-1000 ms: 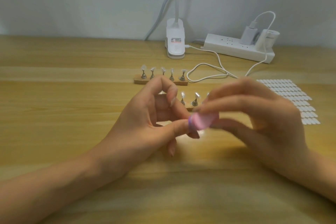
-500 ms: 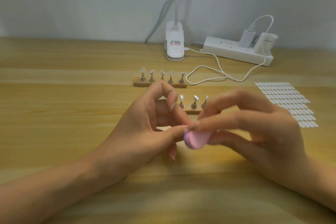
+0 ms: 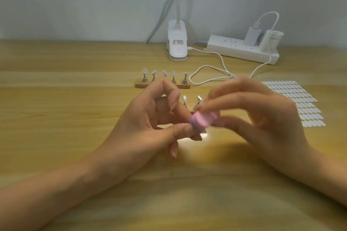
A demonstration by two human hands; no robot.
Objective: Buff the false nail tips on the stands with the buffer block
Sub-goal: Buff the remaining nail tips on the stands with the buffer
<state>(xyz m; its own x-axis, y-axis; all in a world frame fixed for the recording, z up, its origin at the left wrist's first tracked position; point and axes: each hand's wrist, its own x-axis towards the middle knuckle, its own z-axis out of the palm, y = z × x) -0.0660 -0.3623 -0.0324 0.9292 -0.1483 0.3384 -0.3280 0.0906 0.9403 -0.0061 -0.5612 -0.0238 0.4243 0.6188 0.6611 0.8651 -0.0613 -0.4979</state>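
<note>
My right hand (image 3: 259, 118) grips the pink buffer block (image 3: 204, 121) with a purple edge; both are motion-blurred. The block's left end lies against the tips of my left hand (image 3: 150, 129). There the left thumb and a finger pinch a small nail tip, which is almost wholly hidden by the block. The far wooden stand (image 3: 139, 84) carries several metal holders with clear nail tips. The near wooden stand (image 3: 192, 112) lies behind my hands, and two holders with nail tips (image 3: 199, 98) show above my fingers.
A sheet of spare white nail tips (image 3: 300, 103) lies at the right. A white clip lamp (image 3: 177, 47), a power strip (image 3: 242, 49) with chargers and a looping white cable (image 3: 208, 75) sit at the back. The wooden tabletop (image 3: 56, 118) extends left and toward me.
My right hand moved the buffer block down along the left fingertips and back up. The left hand kept its pinch and place.
</note>
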